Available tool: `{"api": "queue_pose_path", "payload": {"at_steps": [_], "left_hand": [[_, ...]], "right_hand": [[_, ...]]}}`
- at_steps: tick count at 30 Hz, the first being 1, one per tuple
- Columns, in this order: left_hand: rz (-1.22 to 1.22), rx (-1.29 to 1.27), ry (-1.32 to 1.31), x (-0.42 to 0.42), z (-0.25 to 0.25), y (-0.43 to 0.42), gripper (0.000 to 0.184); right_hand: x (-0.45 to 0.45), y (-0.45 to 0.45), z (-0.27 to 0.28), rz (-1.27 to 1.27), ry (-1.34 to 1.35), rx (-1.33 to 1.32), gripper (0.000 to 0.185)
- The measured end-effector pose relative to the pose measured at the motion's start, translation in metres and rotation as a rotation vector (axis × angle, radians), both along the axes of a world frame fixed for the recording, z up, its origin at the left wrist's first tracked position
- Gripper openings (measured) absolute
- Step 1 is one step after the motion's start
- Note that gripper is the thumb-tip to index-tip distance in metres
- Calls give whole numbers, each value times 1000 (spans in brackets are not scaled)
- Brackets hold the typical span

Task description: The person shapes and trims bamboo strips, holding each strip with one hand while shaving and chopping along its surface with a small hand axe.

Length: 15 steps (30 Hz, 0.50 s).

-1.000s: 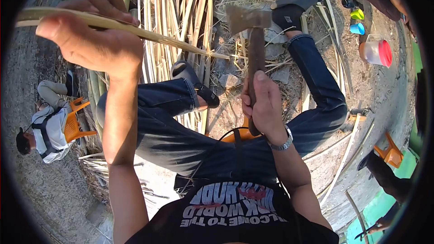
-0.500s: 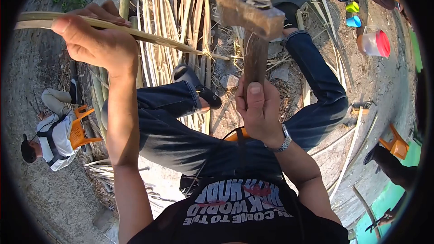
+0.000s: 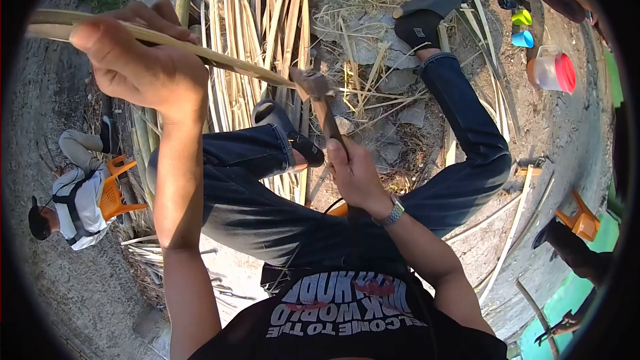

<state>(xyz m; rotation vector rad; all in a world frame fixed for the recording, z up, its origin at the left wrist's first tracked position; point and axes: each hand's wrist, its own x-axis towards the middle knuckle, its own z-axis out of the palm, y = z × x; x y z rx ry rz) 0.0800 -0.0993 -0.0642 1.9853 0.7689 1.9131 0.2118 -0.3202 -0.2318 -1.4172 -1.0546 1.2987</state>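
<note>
The left hand (image 3: 150, 70) was closed around a pale split strip (image 3: 233, 64), the thumb extended, and held it aslant above the ground (image 3: 100, 287). The right hand (image 3: 358, 173) was wrapped round the wooden handle of a hatchet (image 3: 325, 115), whose head stood at the strip's far end; contact there could not be told. Loose slats (image 3: 288, 20) lay beyond, roughly parallel.

far left way barred by the pale strip (image 3: 243, 66), its right end blocked by the hatchet (image 3: 325, 116), a gap offered between hatchet and right leg (image 3: 467, 117), floored with low stones (image 3: 413, 115)
</note>
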Motion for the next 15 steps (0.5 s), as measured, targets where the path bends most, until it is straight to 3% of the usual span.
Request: {"api": "queue_pose_path", "payload": {"at_steps": [1, 3, 4, 6, 7, 9, 10, 11, 13, 15], "left_hand": [[-5, 12, -5, -2, 0, -4, 58], [33, -27, -33, -9, -1, -3, 58], [36, -45, -39, -11, -2, -2, 59], [53, -29, 6, -11, -3, 5, 60], [57, 36, 33, -13, -4, 8, 60], [59, 8, 30, -16, -4, 8, 60], [83, -4, 20, -16, -4, 9, 60], [105, -10, 3, -13, -3, 10, 60], [-11, -111, -158, -5, -2, -2, 60], [149, -67, -106, -11, -2, 3, 63]], "right_hand": [[1, 9, -14, 43, -87, -75, 53], [20, 16, -17, -30, 371, -614, 52], [30, 25, -7, -25, 367, -609, 52], [36, 17, 25, -125, 331, -237, 54], [32, 14, 38, -99, 336, -263, 54], [22, 7, 61, -314, 451, 79, 53], [17, 1, 40, -242, 324, 181, 50], [11, -2, 7, -123, 155, 127, 48], [6, 3, -64, 70, 56, -244, 48], [18, 19, -43, 12, 143, -329, 49]]}}
